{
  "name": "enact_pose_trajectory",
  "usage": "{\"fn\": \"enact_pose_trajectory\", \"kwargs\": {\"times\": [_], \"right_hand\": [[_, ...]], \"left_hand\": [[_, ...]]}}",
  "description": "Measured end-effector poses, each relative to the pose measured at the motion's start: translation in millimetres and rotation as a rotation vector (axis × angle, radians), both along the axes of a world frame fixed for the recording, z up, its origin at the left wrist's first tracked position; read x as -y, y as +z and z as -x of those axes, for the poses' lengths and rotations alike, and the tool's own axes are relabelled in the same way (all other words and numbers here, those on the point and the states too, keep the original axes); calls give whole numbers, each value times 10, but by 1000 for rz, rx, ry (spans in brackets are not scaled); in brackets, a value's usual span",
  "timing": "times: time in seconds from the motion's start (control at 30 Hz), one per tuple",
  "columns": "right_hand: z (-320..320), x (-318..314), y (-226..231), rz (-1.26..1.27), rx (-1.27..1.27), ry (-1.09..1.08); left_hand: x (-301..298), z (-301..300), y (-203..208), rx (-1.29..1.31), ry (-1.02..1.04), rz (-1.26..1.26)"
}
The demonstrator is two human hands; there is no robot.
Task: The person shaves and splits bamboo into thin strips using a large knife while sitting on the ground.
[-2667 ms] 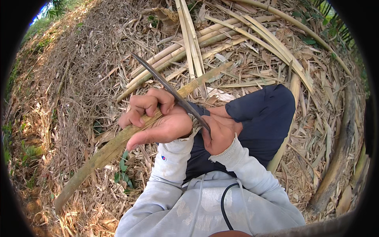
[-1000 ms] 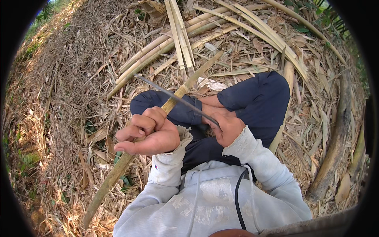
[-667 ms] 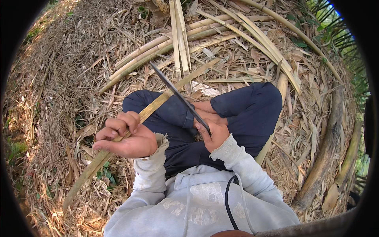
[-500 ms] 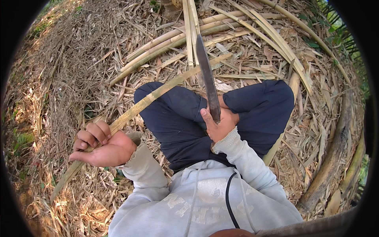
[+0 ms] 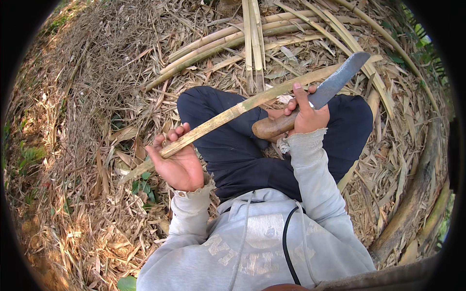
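A long split bamboo strip [image 5: 228,114] runs slantwise across my lap, from the low left to the far right. My left hand [image 5: 178,165] holds it near its lower left end, palm turned up, with the strip between thumb and fingers. In my right hand [image 5: 310,114] is a machete [image 5: 340,81], gripped where the brown wooden handle meets the blade. Its broad dark blade points to the far right, flat side showing, and its tip overlaps the strip's far end. Whether the blade touches the strip I cannot tell.
My crossed legs [image 5: 233,160] in dark trousers lie beneath both hands. Several bamboo poles [image 5: 213,53] and split strips [image 5: 253,39] lie on the leaf-littered ground ahead. Thicker poles [image 5: 412,194] lie along the right side.
My left hand has moved right and the strip with it, its grip looser. My right hand has risen to the right, and the machete has swung from pointing ahead to the far right.
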State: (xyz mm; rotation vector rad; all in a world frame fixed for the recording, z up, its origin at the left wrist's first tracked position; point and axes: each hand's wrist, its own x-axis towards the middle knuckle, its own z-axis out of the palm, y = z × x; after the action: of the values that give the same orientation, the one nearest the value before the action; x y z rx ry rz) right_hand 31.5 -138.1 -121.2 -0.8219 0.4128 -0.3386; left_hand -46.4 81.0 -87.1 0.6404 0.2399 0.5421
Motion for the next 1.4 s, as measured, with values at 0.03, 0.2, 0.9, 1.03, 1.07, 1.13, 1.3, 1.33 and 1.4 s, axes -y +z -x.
{"fn": "enact_pose_trajectory", "kwargs": {"times": [0.03, 0.2, 0.9, 1.03, 1.07, 1.13, 1.3, 1.33, 1.4], "right_hand": [[-20, 88, 1, -2, -28, -35], [-79, 336, -47, 139, -1, -35], [593, 546, 86, 1180, 230, 286], [748, 517, -109, 1426, 227, 358], [762, 526, -144, 1419, 228, 358], [777, 542, -183, 1416, 230, 381], [760, 541, -98, 1624, 322, 326], [728, 522, -67, 1658, 335, 312], [716, 495, -190, 1612, 381, 250]], "left_hand": [[129, 49, -10, -148, -41, 28], [258, 625, 11, -712, -833, -421], [757, -276, 118, -511, -1177, -534], [853, -270, 100, -500, -1170, -618], [881, -276, 133, -542, -1147, -569], [951, -244, 183, -631, -1092, -448], [981, -186, 81, -608, -1104, -512], [983, -198, 87, -600, -1114, -520], [996, -175, 68, -626, -1123, -490]]}}
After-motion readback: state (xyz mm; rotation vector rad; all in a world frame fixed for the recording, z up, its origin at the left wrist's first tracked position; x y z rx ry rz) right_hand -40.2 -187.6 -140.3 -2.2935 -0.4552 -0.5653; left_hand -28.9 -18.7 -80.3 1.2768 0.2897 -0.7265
